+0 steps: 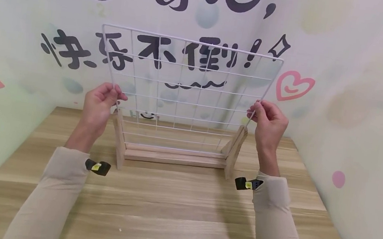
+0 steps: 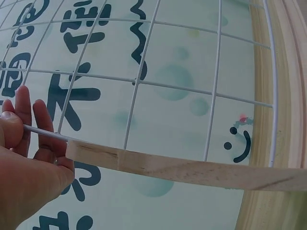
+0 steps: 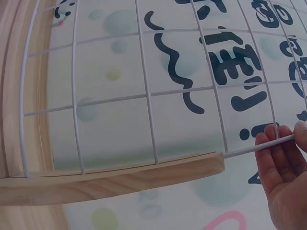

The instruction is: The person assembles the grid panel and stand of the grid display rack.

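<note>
A white wire grid panel [image 1: 179, 85] stands upright, leaning a little, between the side posts of a wooden stand [image 1: 176, 158]. My left hand [image 1: 100, 100] pinches the panel's left edge wire between thumb and fingers, just above the left post [image 1: 119, 142]. On the other side my right hand [image 1: 271, 119] pinches the right edge wire above the right post [image 1: 234, 152]. In the left wrist view the edge wire meets the wooden post [image 2: 182, 170] close to the fingertips. The right wrist view shows the same on its post [image 3: 115, 184], with the grid's lower wire near the stand's crossbar.
The stand rests on a wood-grain table [image 1: 165, 212] whose back edge meets a wall [image 1: 359, 96] printed with black lettering and pink hearts. Walls rise close on both sides. A tiny white speck [image 1: 120, 230] lies near the front.
</note>
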`<state>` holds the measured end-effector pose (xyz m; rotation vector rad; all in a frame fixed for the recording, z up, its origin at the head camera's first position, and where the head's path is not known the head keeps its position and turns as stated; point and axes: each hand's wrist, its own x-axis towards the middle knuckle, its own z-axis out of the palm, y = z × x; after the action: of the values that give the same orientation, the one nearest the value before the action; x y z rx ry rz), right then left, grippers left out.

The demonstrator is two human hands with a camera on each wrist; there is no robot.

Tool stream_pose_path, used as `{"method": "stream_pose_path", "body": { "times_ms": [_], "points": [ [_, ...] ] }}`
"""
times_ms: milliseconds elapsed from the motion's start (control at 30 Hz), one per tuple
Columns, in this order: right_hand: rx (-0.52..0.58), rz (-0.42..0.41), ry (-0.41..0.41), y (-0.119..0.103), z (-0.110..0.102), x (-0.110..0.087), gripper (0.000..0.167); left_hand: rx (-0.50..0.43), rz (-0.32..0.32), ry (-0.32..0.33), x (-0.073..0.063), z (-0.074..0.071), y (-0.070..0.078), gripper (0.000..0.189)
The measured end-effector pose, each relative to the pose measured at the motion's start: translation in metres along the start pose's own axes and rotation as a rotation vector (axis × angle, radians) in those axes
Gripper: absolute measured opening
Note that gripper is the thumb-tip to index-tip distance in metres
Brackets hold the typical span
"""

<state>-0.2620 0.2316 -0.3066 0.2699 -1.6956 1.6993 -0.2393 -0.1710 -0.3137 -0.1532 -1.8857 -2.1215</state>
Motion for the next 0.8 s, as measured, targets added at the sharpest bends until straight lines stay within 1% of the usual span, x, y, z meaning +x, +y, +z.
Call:
{"method": "stream_pose_path", "body": {
  "times_ms": [100,167,200,333,433,633,800],
  "points": [
    [-0.006,0.003,-0.008,0.003,-0.001,-0.003,0.014,0.019,-0.034,-0.007,-0.004,-0.003,-0.003,0.013],
    [-0.018,0.009,-0.013,0.004,-0.002,-0.006,0.013,0.054,-0.054,-0.01,-0.007,-0.004,-0.005,0.013],
    [-0.02,0.014,-0.016,0.005,-0.002,-0.007,0.014,0.072,-0.06,-0.011,-0.008,-0.004,-0.006,0.013],
    [-0.038,0.014,-0.025,0.007,-0.004,-0.011,0.016,0.093,-0.071,-0.021,-0.01,-0.006,-0.01,0.014],
    [-0.043,0.007,-0.032,0.008,-0.005,-0.011,0.018,0.092,-0.063,-0.024,-0.01,-0.005,-0.012,0.015],
    [-0.049,0.007,-0.039,0.01,-0.005,-0.01,0.016,0.103,-0.006,-0.022,-0.008,-0.005,-0.013,0.015],
    [-0.06,0.01,-0.042,0.013,-0.006,-0.01,0.02,0.106,-0.005,-0.032,-0.007,-0.006,-0.014,0.015]
  ]
}}
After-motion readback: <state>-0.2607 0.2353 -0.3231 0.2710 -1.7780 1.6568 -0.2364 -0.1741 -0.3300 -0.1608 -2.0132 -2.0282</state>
